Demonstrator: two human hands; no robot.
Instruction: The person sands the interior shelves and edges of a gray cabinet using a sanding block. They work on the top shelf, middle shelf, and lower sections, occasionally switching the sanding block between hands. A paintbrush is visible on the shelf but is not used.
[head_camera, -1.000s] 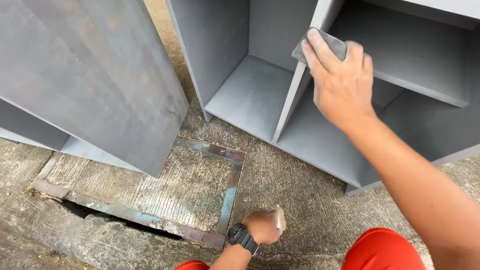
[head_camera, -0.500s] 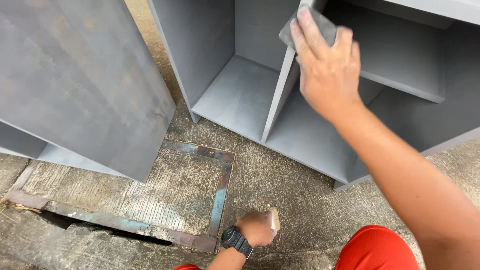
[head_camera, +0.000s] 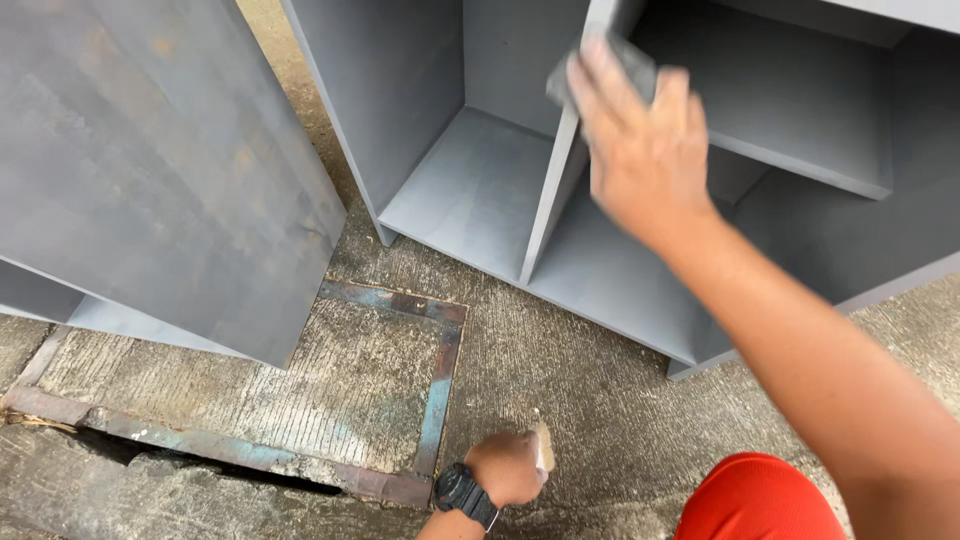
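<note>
- My right hand (head_camera: 640, 150) is blurred, fingers spread flat and pressing a small grey rectangular sanding pad (head_camera: 610, 62) against the front edge of the upright divider (head_camera: 552, 200).
- The pad looks thin and dull grey, mostly covered by my fingers; only its upper corners show.
- The divider belongs to an open grey-painted cabinet (head_camera: 460, 190) standing on rough concrete ground (head_camera: 590, 400).
- My left hand (head_camera: 510, 465), a black wristwatch (head_camera: 462, 492) on its wrist, is curled into a fist around a small pale object (head_camera: 544, 445) I cannot identify.
- A large grey rust-flecked panel (head_camera: 160, 170) stands left, above a rusty metal floor frame (head_camera: 440, 370).
</note>
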